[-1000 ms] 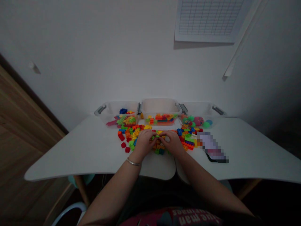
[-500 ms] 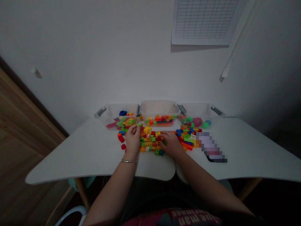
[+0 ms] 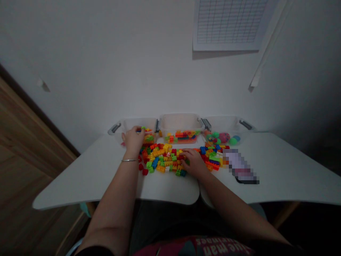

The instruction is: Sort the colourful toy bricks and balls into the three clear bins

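My left hand [image 3: 134,140] is over the front of the left clear bin [image 3: 128,122], its fingers pinched on a small green building block [image 3: 143,128]. A silver bangle circles that wrist. On the table, a pile of mixed toy building blocks [image 3: 167,163] in yellow, red, green, orange and blue spreads in front of the bins. My right hand [image 3: 194,163] rests on the right part of this pile, fingers bent, thumb apart from them, touching red and yellow blocks. Nothing lifted shows in it, and its palm side is hidden.
The middle clear bin [image 3: 182,122] holds orange, red and blue blocks. Round colourful balls [image 3: 224,137] lie in the right bin [image 3: 222,122]. A phone with a pixelated screen [image 3: 239,165] lies right of the pile. The wall stands close behind the bins.
My left hand has gone from the pile's left side up and left to the left bin, carrying the green block. My right hand has stayed on the pile.
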### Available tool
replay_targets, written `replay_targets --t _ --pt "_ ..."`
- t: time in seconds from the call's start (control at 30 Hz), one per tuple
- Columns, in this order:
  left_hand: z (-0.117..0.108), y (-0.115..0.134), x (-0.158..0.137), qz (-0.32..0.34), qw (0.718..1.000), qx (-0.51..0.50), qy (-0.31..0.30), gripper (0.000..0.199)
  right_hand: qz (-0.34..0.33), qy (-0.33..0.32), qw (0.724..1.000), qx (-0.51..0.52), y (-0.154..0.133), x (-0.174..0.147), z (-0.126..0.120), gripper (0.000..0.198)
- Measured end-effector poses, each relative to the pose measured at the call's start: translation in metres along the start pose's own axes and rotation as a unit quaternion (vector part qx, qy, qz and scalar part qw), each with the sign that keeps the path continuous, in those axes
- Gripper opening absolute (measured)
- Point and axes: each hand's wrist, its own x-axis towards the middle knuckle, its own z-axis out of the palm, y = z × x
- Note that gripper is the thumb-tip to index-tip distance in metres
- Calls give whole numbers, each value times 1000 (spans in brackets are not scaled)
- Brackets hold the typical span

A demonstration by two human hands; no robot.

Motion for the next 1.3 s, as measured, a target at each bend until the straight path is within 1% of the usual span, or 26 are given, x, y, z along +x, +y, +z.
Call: replay_targets --t 0.13,0.27,0.37,0.47,0.57,0.63,0.7,0.8,0.87,0.93,1.0,1.1,1.23,1.3 --pt "5 0 7 16 998 57 -2 35 5 -4 1000 15 1 0 1 25" --pt "9 -2 8 47 984 158 -61 38 5 -9 1000 18 2 0 3 26" --pt "11 -3 4 78 976 198 -49 42 7 -12 1000 19 2 0 4 26" --pt "11 -6 -1 123 970 205 -40 45 9 -13 1000 19 2 0 4 27" --pt "8 -12 -2 156 972 171 -44 42 12 -12 1000 18 2 -1 4 27" --pt "6 -14 -3 185 974 114 -59 36 12 -7 1000 15 2 0 5 28" --pt "3 -11 -8 220 973 46 -62 34 13 -4 1000 10 2 0 5 30" --pt "2 2 -25 259 965 -29 -36 32 22 0 1000 -5 2 1 6 32" --pt "4 15 -44 292 954 -60 -46 29 30 6 999 -12 3 2 6 34" --pt "9 27 -64 324 939 -84 -73 26 34 9 999 -16 3 2 7 35" --pt "17 35 -81 347 927 -89 -113 24 33 13 999 -22 3 3 7 36" --pt "32 36 -97 365 914 -80 -159 23 39 26 998 -34 3 3 7 35" --pt "44 26 -103 420 884 -54 -198 22 47 22 998 -39 3 3 8 36" --pt "45 24 -104 431 877 -53 -207 23 52 15 998 -44 4 4 9 37"
